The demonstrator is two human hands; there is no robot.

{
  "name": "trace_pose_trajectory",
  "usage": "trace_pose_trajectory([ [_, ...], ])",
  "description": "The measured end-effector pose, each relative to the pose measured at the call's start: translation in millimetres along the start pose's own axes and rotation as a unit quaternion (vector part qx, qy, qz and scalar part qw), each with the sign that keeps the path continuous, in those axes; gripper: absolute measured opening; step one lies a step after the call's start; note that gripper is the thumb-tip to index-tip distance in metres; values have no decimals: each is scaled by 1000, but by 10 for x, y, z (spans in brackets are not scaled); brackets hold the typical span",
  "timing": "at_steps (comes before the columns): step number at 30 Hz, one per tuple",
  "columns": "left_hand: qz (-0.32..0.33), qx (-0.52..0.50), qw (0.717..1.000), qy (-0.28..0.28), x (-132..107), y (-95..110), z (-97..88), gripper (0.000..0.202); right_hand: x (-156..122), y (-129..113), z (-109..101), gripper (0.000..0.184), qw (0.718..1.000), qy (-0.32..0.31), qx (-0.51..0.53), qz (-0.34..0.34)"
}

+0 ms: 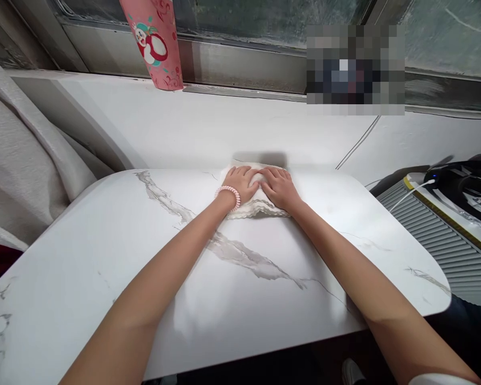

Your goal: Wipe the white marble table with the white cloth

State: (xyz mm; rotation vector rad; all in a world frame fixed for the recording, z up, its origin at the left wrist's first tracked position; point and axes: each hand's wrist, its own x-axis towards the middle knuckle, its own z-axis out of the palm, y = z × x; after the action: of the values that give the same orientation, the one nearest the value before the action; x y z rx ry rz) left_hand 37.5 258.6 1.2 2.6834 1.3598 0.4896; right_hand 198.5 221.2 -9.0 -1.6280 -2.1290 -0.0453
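In the head view, both hands of the person are stretched forward over a white worktop [260,315] with grey, marble-like veins. The left hand [240,181] and the right hand [279,187] lie side by side on a pale cloth [260,207]. The left hand is laid flat, palm down, its thumb directed to the other hand. The right hand is also flat, palm down, and its fingers point forward and a little inward. The two hands are very near each other at the thumbs; whether they touch, I cannot tell. Neither hand is closed around the cloth.

The cloth is at the far edge of the worktop, about the middle of its length, close to the white wall [184,128]. It seems to be in several layers, and its near edge is wavy and slightly raised between the wrists. A pink coiled band [236,197] is around the left wrist.

Above the wall is a window frame [240,56], and a pink container [156,51] with a printed snowman is in front of it, to the left. One patch to the right is pixelated and cannot be read. At the left side hangs a light curtain [20,139]. At the right, beside the worktop, there is a grey ribbed surface [444,240], with a white cable [411,197] above it.
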Motion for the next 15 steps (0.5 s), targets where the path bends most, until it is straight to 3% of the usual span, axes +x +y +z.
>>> trace_pose_trajectory([
  [8,-19,10,999,27,209,-236,36,43,328,-10,117,40,1000,-1,-15,15],
  [15,-37,8,999,34,225,-280,45,44,420,-41,161,40,1000,1,-14,25],
])
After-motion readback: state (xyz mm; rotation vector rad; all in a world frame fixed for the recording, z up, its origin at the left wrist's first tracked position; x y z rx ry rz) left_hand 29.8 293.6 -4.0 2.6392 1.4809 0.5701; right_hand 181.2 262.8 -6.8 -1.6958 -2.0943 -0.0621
